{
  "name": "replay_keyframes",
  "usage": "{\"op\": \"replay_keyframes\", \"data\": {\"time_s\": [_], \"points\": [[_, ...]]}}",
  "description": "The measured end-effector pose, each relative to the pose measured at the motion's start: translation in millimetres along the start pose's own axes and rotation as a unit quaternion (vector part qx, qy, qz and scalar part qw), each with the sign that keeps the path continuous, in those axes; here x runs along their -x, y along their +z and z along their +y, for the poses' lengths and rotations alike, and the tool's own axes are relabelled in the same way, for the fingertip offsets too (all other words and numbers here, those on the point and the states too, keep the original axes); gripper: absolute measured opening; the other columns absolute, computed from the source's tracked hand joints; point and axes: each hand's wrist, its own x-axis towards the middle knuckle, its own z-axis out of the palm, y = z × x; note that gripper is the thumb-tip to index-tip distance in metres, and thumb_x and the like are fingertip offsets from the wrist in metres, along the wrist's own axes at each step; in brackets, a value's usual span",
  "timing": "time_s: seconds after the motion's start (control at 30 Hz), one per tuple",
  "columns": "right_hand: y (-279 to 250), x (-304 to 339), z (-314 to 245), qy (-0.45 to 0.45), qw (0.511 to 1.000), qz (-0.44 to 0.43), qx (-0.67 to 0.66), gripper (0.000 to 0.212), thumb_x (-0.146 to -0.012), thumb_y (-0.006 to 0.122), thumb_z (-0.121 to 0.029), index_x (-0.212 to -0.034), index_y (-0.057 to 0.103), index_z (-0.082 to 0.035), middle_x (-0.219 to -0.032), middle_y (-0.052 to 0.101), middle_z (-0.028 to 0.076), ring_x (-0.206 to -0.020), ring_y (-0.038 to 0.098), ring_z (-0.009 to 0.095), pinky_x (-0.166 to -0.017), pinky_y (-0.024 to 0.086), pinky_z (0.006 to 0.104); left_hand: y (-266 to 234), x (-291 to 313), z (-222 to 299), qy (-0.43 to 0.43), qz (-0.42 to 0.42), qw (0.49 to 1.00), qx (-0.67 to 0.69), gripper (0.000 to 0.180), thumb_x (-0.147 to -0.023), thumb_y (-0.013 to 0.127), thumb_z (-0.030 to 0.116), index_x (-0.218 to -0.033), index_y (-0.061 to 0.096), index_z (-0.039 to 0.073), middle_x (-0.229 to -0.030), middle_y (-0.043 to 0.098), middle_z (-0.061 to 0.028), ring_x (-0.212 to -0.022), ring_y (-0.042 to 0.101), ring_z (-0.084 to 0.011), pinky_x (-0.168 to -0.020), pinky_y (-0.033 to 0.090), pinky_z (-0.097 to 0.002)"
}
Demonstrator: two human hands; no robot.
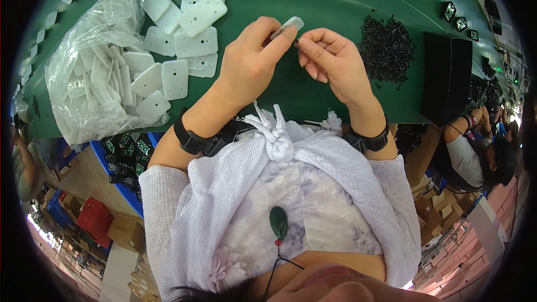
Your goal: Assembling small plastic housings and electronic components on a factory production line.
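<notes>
While you work over the green table (313,0), take the clear bag of white plates (72,120) as your landmark. Far to the bag's right stands a black box (447,78); loose white plates (196,42) spread just beside the bag's right edge, and a pile of small black parts (387,47) lies well to its right.

Your left hand (251,59), right of the bag, is clamped on one white plate (288,26). Your right hand (334,61), farther from the bag, has thumb and forefinger pinched together, seemingly on a small dark piece (297,43), too small to identify.

The step in hand looks like fitting that piece to the plate; the next move would call for a steady plate and a careful press at the right spot. Your plate is tilted nearly edge-on, its visible length slanting away from the bag, far end rightward; fingers cover part, so its true long axis is uncertain.
</notes>
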Motion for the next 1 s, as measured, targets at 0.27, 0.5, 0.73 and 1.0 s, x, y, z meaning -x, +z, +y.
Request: {"op": "replay_keyframes", "data": {"time_s": [0.27, 0.5, 0.73, 1.0], "points": [[0, 1, 7, -0.021, 0.999, -0.006, -0.046, 0.011, -0.093, 0.061, -0.011, -0.097, 0.059, -0.001, -0.076, 0.061, 0.003, -0.057, 0.051, 0.003, -0.046, 0.036, 0.0149, 2, 3, 3, 0.041, 0.012, 0.999, -0.002, 0.032, -0.072, 0.065, -0.002, -0.104, 0.064, 0.003, -0.086, 0.055, -0.0088, -0.067, 0.058, -0.0195, -0.055, 0.049, -0.0274], [7, 2, 14, -0.218, 0.940, 0.114, 0.239, 0.006, -0.088, 0.065, -0.005, -0.090, 0.060, -0.002, -0.079, 0.056, -0.002, -0.065, 0.048, 0.004, -0.057, 0.038, 0.0173, 4, 5, 9, -0.344, -0.032, 0.838, 0.422, 0.026, -0.090, 0.056, -0.004, -0.116, 0.052, -0.004, -0.094, 0.058, -0.0088, -0.077, 0.064, -0.0159, -0.070, 0.056, -0.0265], [9, -3, 16, -0.263, 0.902, 0.144, 0.311, 0.007, -0.085, 0.067, -0.003, -0.085, 0.060, -0.002, -0.077, 0.049, -0.004, -0.065, 0.043, 0.002, -0.055, 0.033, 0.0175, 3, 5, 9, -0.370, -0.038, 0.784, 0.497, 0.009, -0.091, 0.058, 0.000, -0.097, 0.055, -0.005, -0.095, 0.053, -0.0072, -0.080, 0.065, -0.0154, -0.071, 0.056, -0.0258], [6, -2, 19, -0.224, 0.930, 0.127, 0.261, 0.013, -0.080, 0.072, -0.008, -0.081, 0.060, -0.002, -0.075, 0.053, 0.002, -0.056, 0.045, 0.008, -0.051, 0.039, 0.0208, 2, 3, 11, -0.302, -0.033, 0.846, 0.438, 0.007, -0.093, 0.058, 0.003, -0.096, 0.055, -0.003, -0.101, 0.054, -0.0076, -0.081, 0.061, -0.0123, -0.064, 0.052, -0.0240]]}}
